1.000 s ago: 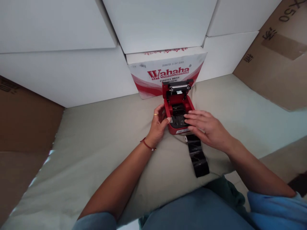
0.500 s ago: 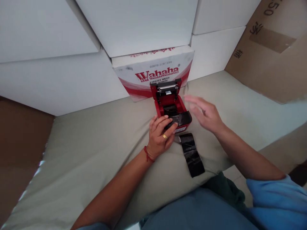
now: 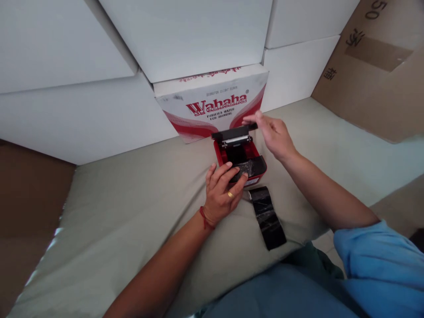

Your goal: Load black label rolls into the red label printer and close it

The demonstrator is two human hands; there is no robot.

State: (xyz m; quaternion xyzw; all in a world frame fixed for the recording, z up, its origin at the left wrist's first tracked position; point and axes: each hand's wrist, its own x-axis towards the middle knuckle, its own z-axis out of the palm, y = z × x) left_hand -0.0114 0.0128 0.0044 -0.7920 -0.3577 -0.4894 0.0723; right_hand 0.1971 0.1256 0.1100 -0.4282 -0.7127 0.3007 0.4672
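Note:
A small red and black label printer (image 3: 218,152) stands on the cloth with its lid (image 3: 232,133) partly raised. A strip of shiny black film (image 3: 253,167) lies over the printer's front edge and runs back inside. My left hand (image 3: 223,187) rests with its fingers spread flat on that film at the front left. At the lid's far right corner, my right hand (image 3: 273,134) has its fingers stretched out against the lid's outer side. A separate roll of black film (image 3: 266,216), partly unrolled, lies in front of the printer.
Behind the printer stands a white and red Wahaha water carton (image 3: 215,110). White boxes (image 3: 205,35) are stacked along the back. A brown cardboard box (image 3: 367,75) stands at the right and another brown panel (image 3: 33,212) at the left. A pale green cloth (image 3: 139,194) covers the surface.
My right hand has moved up and left to the lid. The lid has tilted down from nearly upright towards the printer's body. My left hand has stayed on the film.

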